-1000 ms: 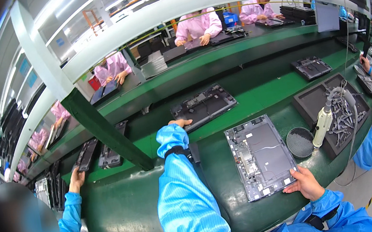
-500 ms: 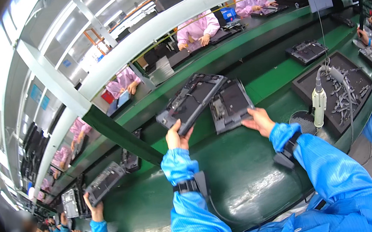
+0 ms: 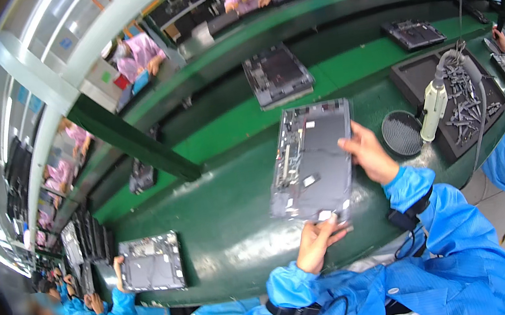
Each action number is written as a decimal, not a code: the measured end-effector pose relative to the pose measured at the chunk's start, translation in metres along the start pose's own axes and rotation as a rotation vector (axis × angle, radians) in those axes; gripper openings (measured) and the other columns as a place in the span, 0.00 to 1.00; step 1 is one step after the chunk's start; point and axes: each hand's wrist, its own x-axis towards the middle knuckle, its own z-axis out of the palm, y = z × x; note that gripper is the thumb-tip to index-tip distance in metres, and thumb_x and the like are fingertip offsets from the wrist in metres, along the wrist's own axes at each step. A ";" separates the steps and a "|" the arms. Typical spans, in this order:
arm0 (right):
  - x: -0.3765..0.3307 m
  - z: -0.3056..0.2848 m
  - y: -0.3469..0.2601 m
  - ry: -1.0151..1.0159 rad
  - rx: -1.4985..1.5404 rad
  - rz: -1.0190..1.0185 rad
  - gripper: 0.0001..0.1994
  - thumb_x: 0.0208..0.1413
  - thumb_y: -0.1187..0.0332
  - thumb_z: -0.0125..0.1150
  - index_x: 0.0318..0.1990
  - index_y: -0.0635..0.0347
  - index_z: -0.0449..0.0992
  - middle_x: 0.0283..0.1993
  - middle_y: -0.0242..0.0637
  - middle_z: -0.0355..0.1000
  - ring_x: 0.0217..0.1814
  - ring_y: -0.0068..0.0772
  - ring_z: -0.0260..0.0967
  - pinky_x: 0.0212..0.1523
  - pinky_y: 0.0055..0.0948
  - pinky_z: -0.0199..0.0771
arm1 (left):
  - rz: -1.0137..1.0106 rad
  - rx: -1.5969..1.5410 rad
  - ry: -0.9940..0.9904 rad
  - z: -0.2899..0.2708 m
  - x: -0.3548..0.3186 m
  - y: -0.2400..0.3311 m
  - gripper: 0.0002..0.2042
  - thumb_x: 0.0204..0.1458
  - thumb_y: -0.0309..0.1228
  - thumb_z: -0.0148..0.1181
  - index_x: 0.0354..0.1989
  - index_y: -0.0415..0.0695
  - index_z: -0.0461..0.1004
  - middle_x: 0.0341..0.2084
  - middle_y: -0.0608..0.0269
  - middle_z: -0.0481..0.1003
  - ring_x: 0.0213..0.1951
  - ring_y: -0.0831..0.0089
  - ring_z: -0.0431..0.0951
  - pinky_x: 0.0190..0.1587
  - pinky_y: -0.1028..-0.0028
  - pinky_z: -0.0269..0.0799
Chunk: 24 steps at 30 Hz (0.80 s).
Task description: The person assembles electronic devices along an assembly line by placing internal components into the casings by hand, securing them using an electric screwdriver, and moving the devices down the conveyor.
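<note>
Over the green bench in front of me, a dark grey laptop bottom case (image 3: 326, 148) is held at a slant, its inner side up with boards and small parts along its left side. My left hand (image 3: 319, 242) pinches its near edge between thumb and fingers. On the right edge, my right hand (image 3: 369, 153) grips with the thumb on top and the other fingers underneath. Farther off, a second laptop bottom case (image 3: 280, 74) lies on the bright green strip, apart from both hands.
To the right are a black tray (image 3: 448, 138) of small dark parts, a round mesh-patterned dish (image 3: 402, 133) and a hanging pale electric screwdriver (image 3: 434, 109). A green post (image 3: 132, 138) rises at left. Beside me at left, a co-worker's hand touches another laptop case (image 3: 151, 263).
Two laptop cases were in my hands, one in each. My left hand has let go of one, now on the far strip; the other has come nearer, held by both hands.
</note>
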 end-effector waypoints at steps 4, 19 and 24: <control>0.032 -0.044 0.007 -0.051 -0.131 0.007 0.21 0.53 0.78 0.50 0.57 0.67 0.63 0.50 0.39 0.69 0.48 0.27 0.68 0.51 0.26 0.67 | -0.199 0.465 -0.231 -0.014 -0.008 0.040 0.11 0.53 0.33 0.58 0.35 0.36 0.74 0.23 0.58 0.77 0.27 0.74 0.79 0.29 0.78 0.76; -0.015 -0.011 -0.019 -0.394 -1.187 -0.292 0.14 0.41 0.67 0.67 0.37 0.61 0.75 0.35 0.38 0.70 0.38 0.43 0.69 0.39 0.36 0.69 | 0.717 0.966 0.332 -0.047 0.064 0.050 0.08 0.50 0.24 0.58 0.37 0.37 0.68 0.12 0.66 0.70 0.15 0.85 0.64 0.19 0.82 0.60; -0.014 -0.009 -0.027 -0.369 -0.964 -0.065 0.11 0.42 0.69 0.67 0.32 0.65 0.75 0.26 0.40 0.74 0.28 0.35 0.73 0.30 0.29 0.71 | 0.995 1.264 0.160 -0.035 0.054 0.061 0.12 0.34 0.24 0.67 0.29 0.40 0.73 0.16 0.62 0.68 0.18 0.72 0.66 0.21 0.74 0.62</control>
